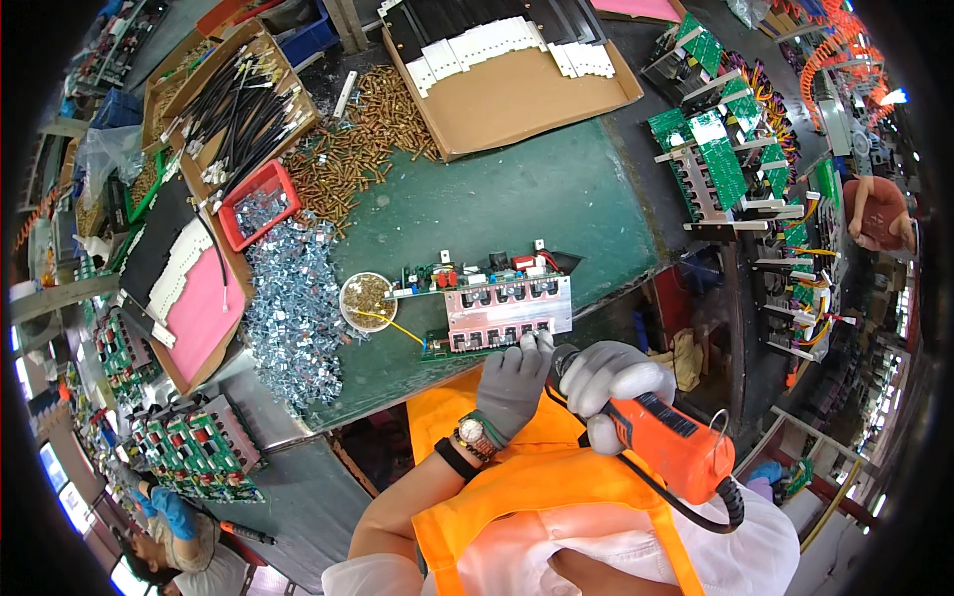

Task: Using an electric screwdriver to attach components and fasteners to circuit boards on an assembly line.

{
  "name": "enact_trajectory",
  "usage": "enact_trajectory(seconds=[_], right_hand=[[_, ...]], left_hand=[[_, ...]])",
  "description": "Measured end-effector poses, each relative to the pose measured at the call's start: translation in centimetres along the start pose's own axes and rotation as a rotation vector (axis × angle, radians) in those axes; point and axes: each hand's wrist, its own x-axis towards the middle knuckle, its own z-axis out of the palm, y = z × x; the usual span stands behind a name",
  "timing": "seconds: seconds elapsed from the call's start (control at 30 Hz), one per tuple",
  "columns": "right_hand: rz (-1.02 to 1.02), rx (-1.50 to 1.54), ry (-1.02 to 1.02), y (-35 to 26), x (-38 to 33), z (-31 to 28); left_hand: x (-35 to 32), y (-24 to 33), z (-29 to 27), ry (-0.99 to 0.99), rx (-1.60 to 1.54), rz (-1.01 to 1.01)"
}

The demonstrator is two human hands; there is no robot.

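Observation:
My right hand (618, 382), in a grey and white glove, is wrapped round an orange electric screwdriver (681, 442) with a black cord. The screwdriver's front end points left, toward the lower right corner of a circuit board assembly (509, 310) with a flat metal plate. At that corner the fingertips of my grey-gloved left hand (512, 385) are drawn together against the plate's edge. What they pinch, if anything, is hidden. A yellow wire (397, 326) runs from the assembly's left end to a round white tub (368, 302) of small parts.
Silvery metal clips (293, 308) and brass-coloured screws (348, 149) lie heaped on the green tabletop (497, 189). Around them are a red tray (258, 205), a box of black cables (243, 109) and a cardboard tray (527, 109). Finished-looking boards (711, 164) stand at right; co-workers sit both sides.

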Motion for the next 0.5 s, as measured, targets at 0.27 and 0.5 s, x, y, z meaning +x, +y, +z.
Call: enact_trajectory(seconds=[0.27,0.5], right_hand=[[0.008,0.039,0.007,0.3,0.2,-0.5],[0.061,-0.026,0.036,-0.2,1.1,0.3]], left_hand=[[1.4,-9.6,-8.7,0.192,-0.466,-0.359],[10.5,-26.9,-5.6,0.14,-0.085,-0.168]])
